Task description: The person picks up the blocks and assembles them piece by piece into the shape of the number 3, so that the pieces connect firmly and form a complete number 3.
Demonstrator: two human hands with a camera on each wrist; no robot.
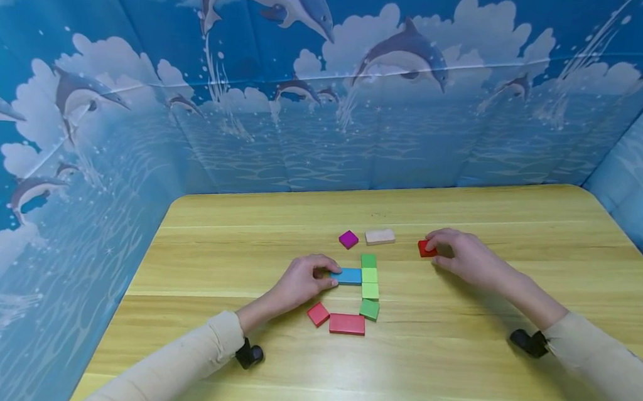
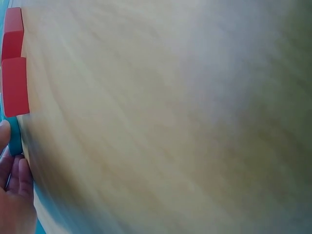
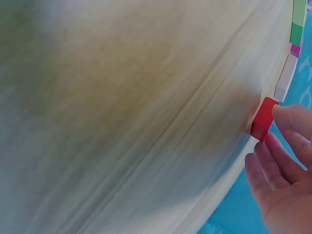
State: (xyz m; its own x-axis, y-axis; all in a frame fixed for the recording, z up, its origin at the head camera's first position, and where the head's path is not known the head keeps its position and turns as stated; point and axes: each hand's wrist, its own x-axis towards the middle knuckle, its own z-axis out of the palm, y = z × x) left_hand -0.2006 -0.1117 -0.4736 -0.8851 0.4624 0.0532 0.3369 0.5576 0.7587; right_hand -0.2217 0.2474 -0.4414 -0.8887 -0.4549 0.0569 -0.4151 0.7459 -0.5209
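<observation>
My left hand (image 1: 305, 281) pinches the left end of a flat blue block (image 1: 351, 276), whose right end lies against a column of light and darker green blocks (image 1: 370, 283). In the left wrist view the thumb and fingers are on that block (image 2: 15, 136). Over to the right, my right hand (image 1: 467, 257) holds a small red block (image 1: 425, 249) between thumb and fingers on the table; the right wrist view shows the same red block (image 3: 263, 119) at the fingertips. At the column's lower end, one green block (image 1: 369, 309) sits slightly turned.
A pinkish-red rectangular block (image 1: 347, 324) and a small pinkish-red square block (image 1: 318, 314) lie below my left hand. Farther back are a purple block (image 1: 348, 239) and a pale wooden block (image 1: 380, 236). A dolphin-print curtain (image 1: 326, 138) hangs behind the wooden table (image 1: 426, 379).
</observation>
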